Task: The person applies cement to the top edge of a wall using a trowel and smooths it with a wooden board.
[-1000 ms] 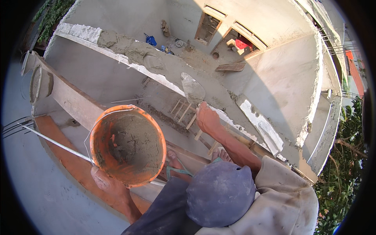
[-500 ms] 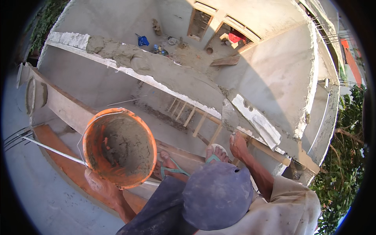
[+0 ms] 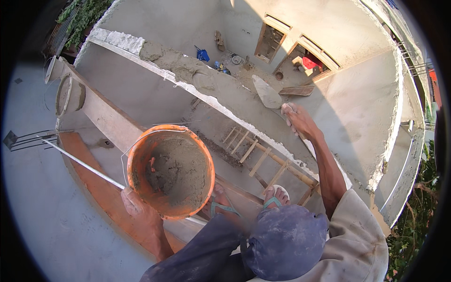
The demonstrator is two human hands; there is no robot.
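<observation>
My left hand is closed against the lower left side of an orange bucket; its fingertips are partly hidden. Grey wet mortar lies inside, and the mouth tips toward me. A thin wire handle rests along the rim. In my right hand is a trowel, its grey pointed blade turned to the far left above the wall top. Whether the blade touches the wall, I cannot tell. Fresh mortar covers the wall top, lumpy toward the left and flatter near the trowel.
A wooden ladder leans below the wall. My sandalled feet are near its upper part. A white pipe passes behind the bucket. Rebar sticks out at left. Far below, the room floor holds a blue object and a board.
My right hand has swung the trowel from the near right end of the wall leftward and farther out along its top. The view has shifted; my left hand stays at the bucket.
</observation>
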